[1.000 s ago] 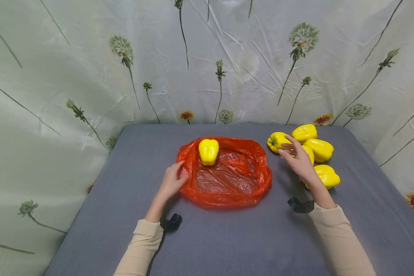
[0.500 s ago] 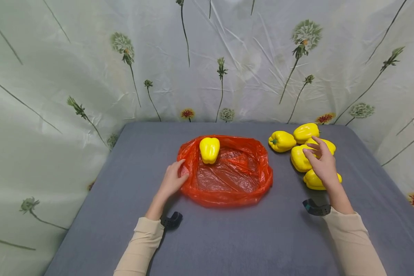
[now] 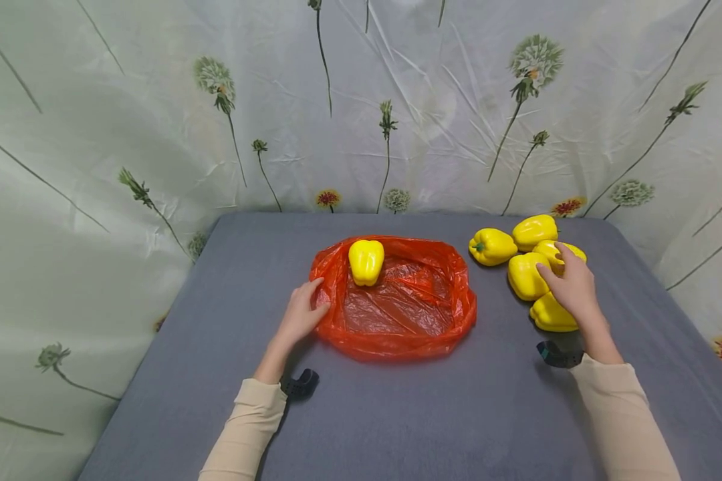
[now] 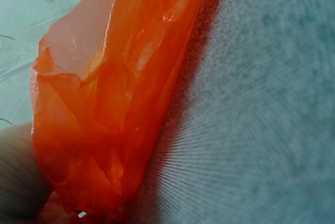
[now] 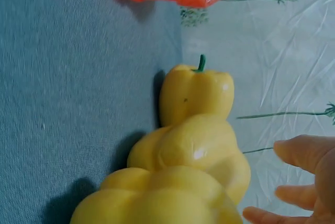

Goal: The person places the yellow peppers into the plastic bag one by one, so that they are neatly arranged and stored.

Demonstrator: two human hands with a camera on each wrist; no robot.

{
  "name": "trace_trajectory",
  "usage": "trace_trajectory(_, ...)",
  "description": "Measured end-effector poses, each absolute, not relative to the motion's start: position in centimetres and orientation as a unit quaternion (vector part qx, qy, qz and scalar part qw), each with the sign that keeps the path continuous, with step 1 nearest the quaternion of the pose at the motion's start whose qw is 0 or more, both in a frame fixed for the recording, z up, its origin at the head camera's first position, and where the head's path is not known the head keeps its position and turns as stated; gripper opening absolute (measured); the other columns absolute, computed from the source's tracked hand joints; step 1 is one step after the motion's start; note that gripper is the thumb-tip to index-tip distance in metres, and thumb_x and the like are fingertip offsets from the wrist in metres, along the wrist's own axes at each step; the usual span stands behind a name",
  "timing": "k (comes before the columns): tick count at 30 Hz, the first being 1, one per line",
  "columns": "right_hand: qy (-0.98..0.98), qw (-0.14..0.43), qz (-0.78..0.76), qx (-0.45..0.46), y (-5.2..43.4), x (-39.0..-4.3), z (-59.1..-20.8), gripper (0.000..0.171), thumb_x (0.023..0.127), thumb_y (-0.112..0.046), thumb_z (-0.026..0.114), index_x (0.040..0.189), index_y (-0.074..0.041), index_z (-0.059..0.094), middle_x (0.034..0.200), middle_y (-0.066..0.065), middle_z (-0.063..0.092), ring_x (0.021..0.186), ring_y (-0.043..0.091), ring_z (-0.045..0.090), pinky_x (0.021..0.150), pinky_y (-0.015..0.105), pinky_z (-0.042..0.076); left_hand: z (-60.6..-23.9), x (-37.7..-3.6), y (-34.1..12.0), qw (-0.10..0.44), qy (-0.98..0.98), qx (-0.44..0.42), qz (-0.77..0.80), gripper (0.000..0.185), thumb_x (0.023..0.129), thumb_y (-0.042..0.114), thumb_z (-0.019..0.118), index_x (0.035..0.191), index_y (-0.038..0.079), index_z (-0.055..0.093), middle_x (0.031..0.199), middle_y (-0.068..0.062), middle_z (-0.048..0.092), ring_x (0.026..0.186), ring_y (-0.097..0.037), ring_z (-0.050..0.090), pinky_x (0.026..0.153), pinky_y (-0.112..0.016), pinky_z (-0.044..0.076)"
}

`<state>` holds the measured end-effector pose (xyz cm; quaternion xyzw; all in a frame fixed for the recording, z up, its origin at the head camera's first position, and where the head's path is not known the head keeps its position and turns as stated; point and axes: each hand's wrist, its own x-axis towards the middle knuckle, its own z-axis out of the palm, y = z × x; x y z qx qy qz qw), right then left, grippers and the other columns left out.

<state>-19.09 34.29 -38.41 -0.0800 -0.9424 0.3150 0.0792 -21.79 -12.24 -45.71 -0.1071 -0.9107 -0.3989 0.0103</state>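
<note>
A red plastic bag [image 3: 406,344] lies spread with its mouth up in the middle of the table. One yellow bell pepper [image 3: 366,262] stands inside it, at the back left. My left hand [image 3: 301,315] holds the bag's left rim between thumb and fingers; the left wrist view shows the red plastic [image 4: 112,124] bunched beside part of that hand. Above a cluster of yellow bell peppers [image 3: 527,276] on the right, my right hand [image 3: 573,287] hovers with fingers spread, partly covering the front pepper [image 3: 550,314]. In the right wrist view its fingertips [image 5: 288,150] are apart from the peppers [image 5: 157,200].
Grey cloth covers the table [image 3: 397,421]. A pale curtain [image 3: 445,120] printed with dandelions hangs behind its back edge. Another pepper [image 3: 492,247] lies at the left of the cluster, between the bag and the others.
My right hand has moved right, from over the left pepper to above the right side of the cluster. My left hand stays at the bag's rim, and the peppers lie where they were.
</note>
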Motion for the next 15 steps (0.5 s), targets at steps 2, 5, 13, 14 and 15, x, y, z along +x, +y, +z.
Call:
trace_trajectory(2,-0.954,0.053,0.285,-0.075,34.6,-19.3,-38.4,0.067,0.098,-0.033,0.040,0.145,0.010,0.017,0.136,0.042,0.033,0.122,0.056,0.035,0.098,0.065,0.031,-45.7,-21.8,-12.2,0.010,-0.910,-0.106,-0.400,0.057,0.086,0.015,0.060,0.138,0.001,0.042,0.138,-0.024,0.047,0.127,-0.040,0.040,0.106,-0.055,0.034)
trace_trajectory(5,-0.964,0.022,0.257,-0.073,35.0,-19.7,-38.4,0.071,0.098,-0.036,0.038,0.143,0.014,0.014,0.135,0.044,0.030,0.123,0.057,0.029,0.099,0.067,0.028,-45.6,-21.7,-12.2,0.009,-0.910,-0.104,-0.401,0.057,0.086,0.015,0.060,0.138,0.001,0.042,0.138,-0.024,0.046,0.127,-0.040,0.040,0.106,-0.055,0.034)
trace_trajectory(13,-0.973,0.026,0.222,-0.059,34.9,-20.0,-39.4,0.069,0.097,-0.030,0.043,0.141,0.017,0.019,0.131,0.045,0.032,0.120,0.057,0.031,0.097,0.068,0.029,-45.7,-21.7,-12.2,0.011,-0.911,-0.106,-0.399,0.057,0.086,0.015,0.060,0.138,0.000,0.042,0.137,-0.024,0.048,0.124,-0.039,0.041,0.105,-0.054,0.035)
trace_trajectory(14,-0.973,0.023,0.220,-0.063,34.7,-19.9,-39.5,0.069,0.097,-0.031,0.043,0.142,0.015,0.019,0.132,0.044,0.031,0.119,0.057,0.031,0.096,0.068,0.029,-45.8,-21.7,-12.2,0.012,-0.911,-0.106,-0.399,0.057,0.086,0.015,0.060,0.138,0.000,0.042,0.137,-0.024,0.047,0.124,-0.039,0.041,0.105,-0.054,0.035)
trace_trajectory(15,-0.974,0.018,0.216,-0.066,34.6,-19.9,-39.5,0.069,0.097,-0.033,0.043,0.143,0.013,0.019,0.133,0.044,0.029,0.120,0.057,0.031,0.095,0.068,0.030,-45.8,-21.7,-12.2,0.012,-0.911,-0.106,-0.398,0.057,0.086,0.015,0.060,0.138,0.000,0.042,0.137,-0.024,0.047,0.124,-0.039,0.041,0.105,-0.054,0.035)
